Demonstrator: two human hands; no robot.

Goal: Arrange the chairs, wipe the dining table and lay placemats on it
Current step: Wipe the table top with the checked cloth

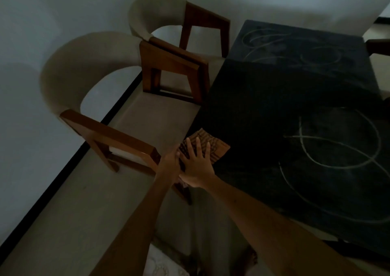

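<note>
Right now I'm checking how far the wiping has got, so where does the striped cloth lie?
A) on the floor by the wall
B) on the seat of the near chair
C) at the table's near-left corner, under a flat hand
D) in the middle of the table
C: the striped cloth lies at the corner of the dark table, with the right hand spread flat on it and the left hand at its edge.

Head view, looking steeply down, close over table point(274, 98) corner
</note>
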